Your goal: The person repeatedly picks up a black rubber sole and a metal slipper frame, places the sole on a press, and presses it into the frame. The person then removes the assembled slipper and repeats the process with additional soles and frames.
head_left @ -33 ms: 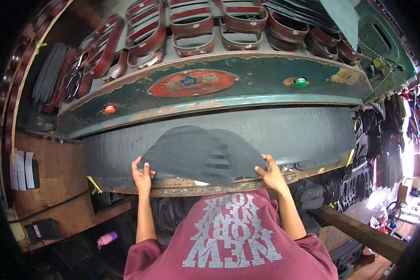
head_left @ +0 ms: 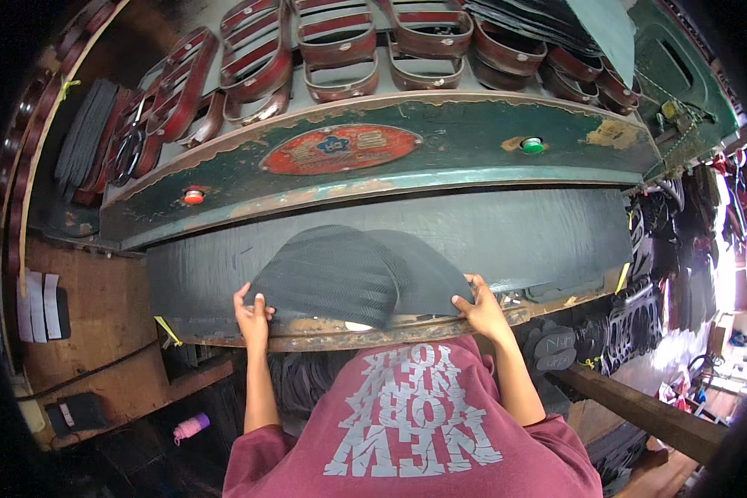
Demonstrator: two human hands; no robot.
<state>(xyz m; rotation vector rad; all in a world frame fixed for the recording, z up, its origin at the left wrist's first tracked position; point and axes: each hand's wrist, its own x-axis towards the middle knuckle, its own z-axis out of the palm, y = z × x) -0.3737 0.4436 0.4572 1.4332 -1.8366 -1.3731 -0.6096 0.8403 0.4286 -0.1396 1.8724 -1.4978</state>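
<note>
Dark grey mesh-textured sheets (head_left: 328, 270) lie bowed in an overlapping fan over the near edge of the machine's black bed (head_left: 548, 228). My left hand (head_left: 255, 315) grips their left end, thumb on top and fingers curled around the edge. On the other side my right hand (head_left: 481, 307) pinches the right corner of a smoother-looking dark sheet (head_left: 423, 270) that sits partly behind the mesh ones. The near edges of the sheets hang over the worn front ledge. How many layers are in the stack cannot be told.
A green machine beam (head_left: 473, 145) with a red button (head_left: 193, 196) and a green button (head_left: 532, 146) spans behind the bed. Red-sided cutting dies (head_left: 340, 54) stand on top of it, beside scissors (head_left: 129, 149). A wooden bar (head_left: 639, 411) juts out at right.
The fanned right edges of the mesh sheets have drawn together and shifted slightly left, so the gaps between layers no longer show. Both hands stay almost in place.
</note>
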